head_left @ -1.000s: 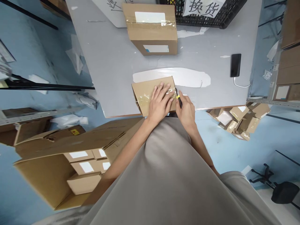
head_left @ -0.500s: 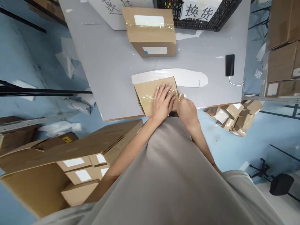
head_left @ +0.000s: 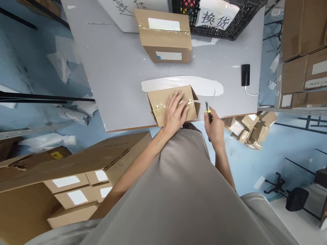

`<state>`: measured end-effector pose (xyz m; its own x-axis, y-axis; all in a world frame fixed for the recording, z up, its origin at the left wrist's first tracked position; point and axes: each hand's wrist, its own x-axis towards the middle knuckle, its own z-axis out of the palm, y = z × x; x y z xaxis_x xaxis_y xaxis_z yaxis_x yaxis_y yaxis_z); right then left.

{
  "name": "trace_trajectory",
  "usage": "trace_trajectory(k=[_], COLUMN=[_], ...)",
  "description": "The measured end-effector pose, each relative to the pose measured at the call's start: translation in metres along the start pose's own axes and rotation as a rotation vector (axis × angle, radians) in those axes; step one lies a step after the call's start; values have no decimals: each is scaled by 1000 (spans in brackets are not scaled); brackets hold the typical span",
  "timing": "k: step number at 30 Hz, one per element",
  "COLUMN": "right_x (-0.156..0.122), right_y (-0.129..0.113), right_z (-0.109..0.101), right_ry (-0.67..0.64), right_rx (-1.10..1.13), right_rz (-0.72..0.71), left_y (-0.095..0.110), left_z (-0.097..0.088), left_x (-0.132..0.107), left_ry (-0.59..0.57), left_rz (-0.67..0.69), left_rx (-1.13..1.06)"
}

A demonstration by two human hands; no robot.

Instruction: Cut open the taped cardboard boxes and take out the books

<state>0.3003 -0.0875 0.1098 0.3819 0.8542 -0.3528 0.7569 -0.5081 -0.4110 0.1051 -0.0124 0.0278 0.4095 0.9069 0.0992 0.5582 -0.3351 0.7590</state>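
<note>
A small taped cardboard box lies slightly turned at the front edge of the grey table. My left hand rests on its top with the fingers stretched out over the clear tape. At the box's right end, flaps stand loose and partly apart. My right hand is closed round a black and yellow box cutter, off to the right of the box. Its blade points away from me and touches nothing.
A second taped box stands farther back, beside a black plastic crate with a paper sign. A phone on a white cable lies at the right. Below left is a large carton holding labelled boxes; small boxes are piled on the floor.
My right hand has drawn the box cutter away from the box's right end, toward the right. The flaps there have come apart. My left hand stays on the box.
</note>
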Motion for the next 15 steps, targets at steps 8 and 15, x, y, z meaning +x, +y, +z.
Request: trace_trajectory(k=[8, 15], right_x=[124, 161], right_y=[108, 137], right_z=[67, 100], right_ry=[59, -4], right_rx=[-108, -190], right_rz=[319, 332], left_y=[-31, -61], left_z=[-35, -37], left_x=[-24, -32], left_ry=[353, 367], left_rz=[-368, -479], left_rx=[42, 24])
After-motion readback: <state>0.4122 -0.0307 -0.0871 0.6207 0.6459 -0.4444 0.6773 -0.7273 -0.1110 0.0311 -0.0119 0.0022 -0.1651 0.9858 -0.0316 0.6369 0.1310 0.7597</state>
